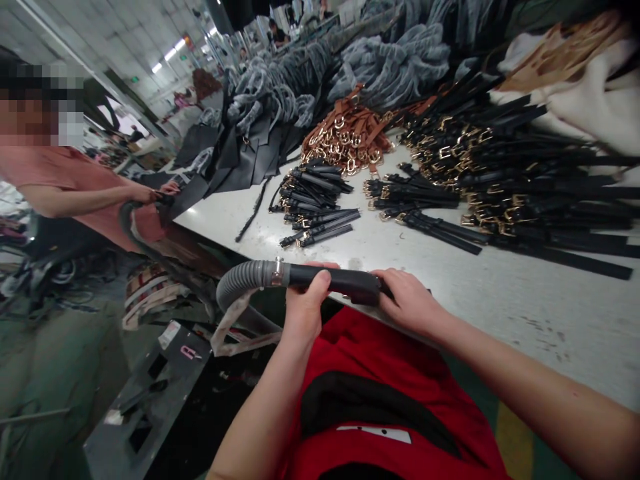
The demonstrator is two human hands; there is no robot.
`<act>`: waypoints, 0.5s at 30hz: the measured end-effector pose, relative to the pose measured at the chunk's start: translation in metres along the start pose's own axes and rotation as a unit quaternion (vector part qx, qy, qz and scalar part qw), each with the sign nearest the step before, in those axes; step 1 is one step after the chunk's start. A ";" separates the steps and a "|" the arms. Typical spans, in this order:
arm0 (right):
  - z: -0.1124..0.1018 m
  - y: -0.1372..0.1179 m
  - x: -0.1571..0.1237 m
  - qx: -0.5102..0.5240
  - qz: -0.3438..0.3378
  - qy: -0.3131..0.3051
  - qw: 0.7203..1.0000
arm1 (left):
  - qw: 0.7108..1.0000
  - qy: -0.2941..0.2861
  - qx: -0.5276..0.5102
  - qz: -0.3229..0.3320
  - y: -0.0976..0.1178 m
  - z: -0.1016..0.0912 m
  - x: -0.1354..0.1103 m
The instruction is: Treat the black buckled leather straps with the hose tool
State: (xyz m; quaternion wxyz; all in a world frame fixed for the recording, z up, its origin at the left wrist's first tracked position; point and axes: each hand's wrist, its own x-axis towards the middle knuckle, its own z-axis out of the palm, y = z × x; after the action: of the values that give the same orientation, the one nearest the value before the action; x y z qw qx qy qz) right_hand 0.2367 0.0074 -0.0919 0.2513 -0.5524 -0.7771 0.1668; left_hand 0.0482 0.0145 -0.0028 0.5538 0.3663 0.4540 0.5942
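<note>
My left hand (306, 303) is wrapped round the black handle of a hand-held tool (345, 281), thumb on top. A grey corrugated hose (245, 275) joins the tool's left end with a metal clamp. At the tool's right end my right hand (407, 300) is closed on a black strap (386, 288), mostly hidden by the fingers and the tool's nose. Both hands are over the near edge of the white table (500, 320). Just beyond them lie short black buckle straps (320, 193) and longer black buckle straps (435, 227).
Brown straps with gold buckles (345, 133) lie behind the black ones, with grey wrapped coils (395, 60) farther back. To the left, a person (85, 180) works with another hose-fed tool at the table. A grey machine box (150, 387) stands below left.
</note>
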 end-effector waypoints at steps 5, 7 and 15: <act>0.001 -0.001 0.005 -0.037 -0.010 -0.014 0.999 | 0.997 0.065 -0.036 0.012 0.011 -0.036 -0.002; 0.004 0.000 0.006 -0.052 -0.010 -0.017 0.998 | 0.996 0.085 -0.038 0.013 0.016 -0.048 -0.008; 0.022 0.020 0.017 0.042 -0.064 0.027 0.997 | 0.989 0.100 -0.107 0.008 0.003 -0.066 -0.033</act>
State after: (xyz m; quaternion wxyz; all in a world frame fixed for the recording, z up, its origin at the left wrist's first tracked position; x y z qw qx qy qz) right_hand 0.2351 0.0307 -0.1166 0.3055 -0.4947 -0.7962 0.1673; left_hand -0.0110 -0.0265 -0.0191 0.5368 0.2477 0.4379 0.6773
